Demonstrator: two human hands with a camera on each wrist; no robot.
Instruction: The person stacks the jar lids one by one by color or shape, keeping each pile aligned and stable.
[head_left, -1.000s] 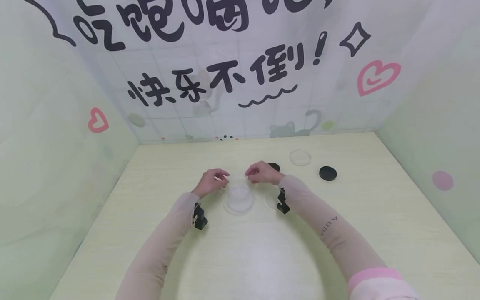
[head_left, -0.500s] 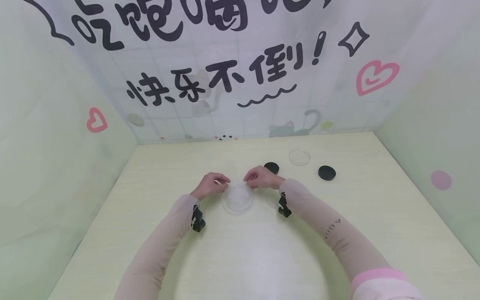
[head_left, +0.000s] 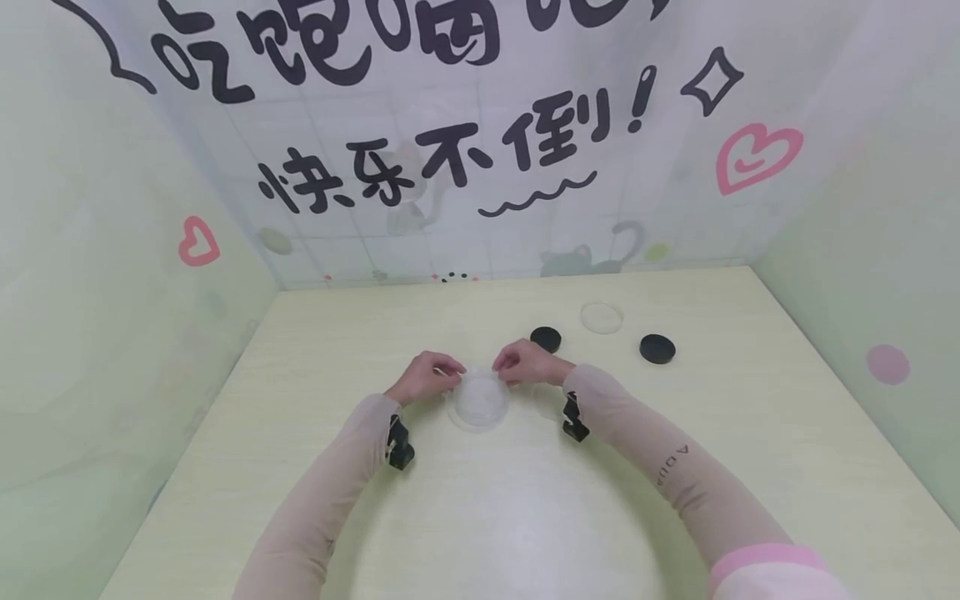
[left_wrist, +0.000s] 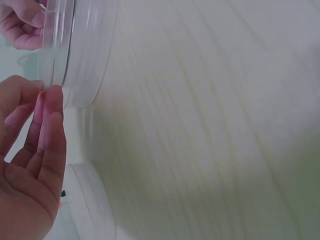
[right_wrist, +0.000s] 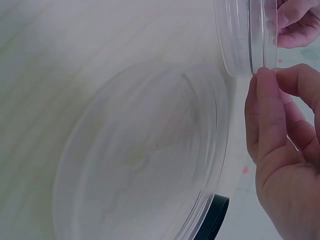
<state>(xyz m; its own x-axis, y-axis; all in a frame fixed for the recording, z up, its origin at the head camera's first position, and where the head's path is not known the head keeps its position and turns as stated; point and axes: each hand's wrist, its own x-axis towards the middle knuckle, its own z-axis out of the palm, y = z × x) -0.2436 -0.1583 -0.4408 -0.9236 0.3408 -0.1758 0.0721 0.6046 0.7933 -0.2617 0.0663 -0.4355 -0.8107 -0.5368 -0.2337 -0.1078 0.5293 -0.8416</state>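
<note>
In the head view, my left hand point(head_left: 429, 377) and right hand point(head_left: 531, 364) face each other at the far rim of a stack of clear petri dishes point(head_left: 478, 404). With thumb and fingertips, my left hand point(left_wrist: 37, 145) pinches the edge of the uppermost clear dish point(left_wrist: 55, 47) in the left wrist view. On the opposite side, my right hand point(right_wrist: 287, 117) pinches that same rim. The held dish lies against the dish below point(right_wrist: 235, 37); whether it is fully seated cannot be told. Another clear dish point(right_wrist: 135, 160) lies beside the stack, partly behind my right wrist in the head view.
Two black round shallow pieces point(head_left: 657, 349) and one more clear dish point(head_left: 602, 317) lie at the back right of the pale table point(head_left: 517, 517). A pale round piece point(left_wrist: 92, 202) shows in the left wrist view. Printed cloth walls point(head_left: 360, 242) stand behind and at the sides.
Both hands have come slightly nearer, bringing the pinched clear dish from behind the stack down over it. The black piece behind my right hand shows more fully.
</note>
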